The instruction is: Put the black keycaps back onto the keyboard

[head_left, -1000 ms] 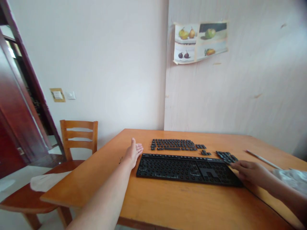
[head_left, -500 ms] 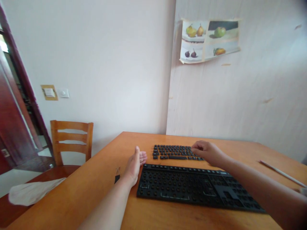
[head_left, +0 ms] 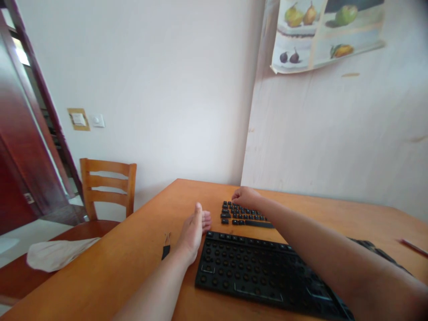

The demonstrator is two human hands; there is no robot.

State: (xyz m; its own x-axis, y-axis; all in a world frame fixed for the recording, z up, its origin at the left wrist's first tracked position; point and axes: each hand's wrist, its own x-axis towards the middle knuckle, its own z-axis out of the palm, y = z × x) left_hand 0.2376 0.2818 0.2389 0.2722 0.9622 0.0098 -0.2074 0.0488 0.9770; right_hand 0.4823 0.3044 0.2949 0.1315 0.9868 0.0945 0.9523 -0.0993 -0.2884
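Note:
My left hand (head_left: 195, 229) is open, fingers stretched out and thumb up, at the upper left edge of a black keyboard (head_left: 240, 272). That keyboard has bare switches over its main area and a row of keycaps along its far edge. Behind it, loose black keycaps (head_left: 230, 215) lie in rows on the table, with a long spacebar in the nearest row. My right hand (head_left: 245, 197) reaches across to the far rows of those keycaps. Its fingers are curled together, and what they hold, if anything, is hidden. My right forearm covers the keyboard's right part.
A wire keycap puller (head_left: 166, 248) with a black handle lies left of my left hand. A pencil-like stick (head_left: 414, 246) is on the wooden table (head_left: 200, 307) at right. A wooden chair (head_left: 109, 183) with white cloth (head_left: 60, 254) stands left.
My right hand has moved left, from the right end of the loose keycap rows to their far left part. My left hand keeps its place by the keyboard. The view has shifted slightly.

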